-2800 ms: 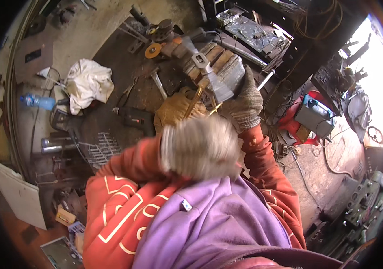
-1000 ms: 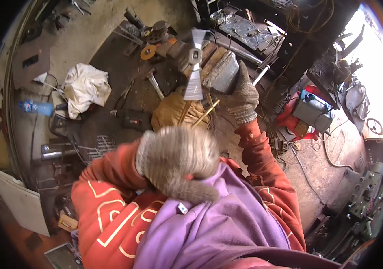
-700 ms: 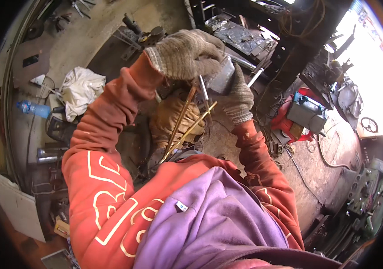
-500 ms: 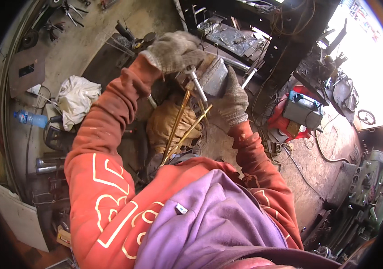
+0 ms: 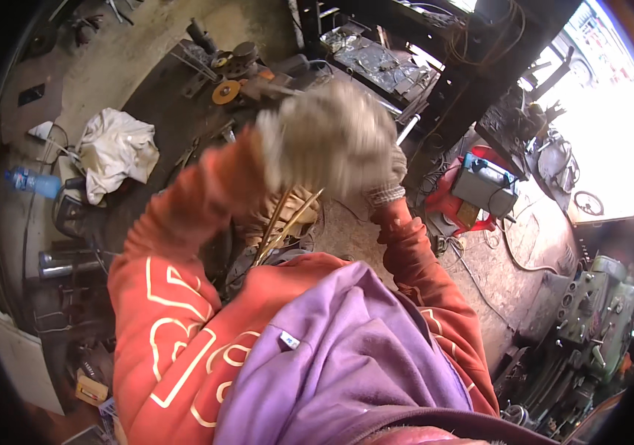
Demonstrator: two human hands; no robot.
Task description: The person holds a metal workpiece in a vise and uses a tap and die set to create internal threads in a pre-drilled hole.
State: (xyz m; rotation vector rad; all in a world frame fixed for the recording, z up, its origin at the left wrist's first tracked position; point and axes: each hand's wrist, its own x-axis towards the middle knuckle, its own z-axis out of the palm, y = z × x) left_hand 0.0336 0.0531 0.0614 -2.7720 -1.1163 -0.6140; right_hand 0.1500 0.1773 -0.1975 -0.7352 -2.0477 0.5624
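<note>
My left hand [image 5: 324, 137], in a grey knit glove, is raised close to the camera and smeared by motion. Its fingers look curled, but what they hold is lost in the blur. My right hand [image 5: 389, 185], also gloved, is almost wholly hidden behind it; only the cuff and the orange sleeve show. Thin yellow rods [image 5: 287, 221] slant down from under the left glove across a tan leather glove [image 5: 303, 204] on the dark workbench [image 5: 176, 111].
A white cloth [image 5: 116, 152] and a blue bottle [image 5: 31, 182] lie at the left. An orange disc [image 5: 225, 91] and metal parts sit at the bench's far end. A red and grey welding box [image 5: 484, 189] stands right, a green machine [image 5: 591, 311] lower right.
My left hand, which was low near my chest, reached out to the bench beside the right hand and has now swung up toward the camera, blurred and covering the right hand.
</note>
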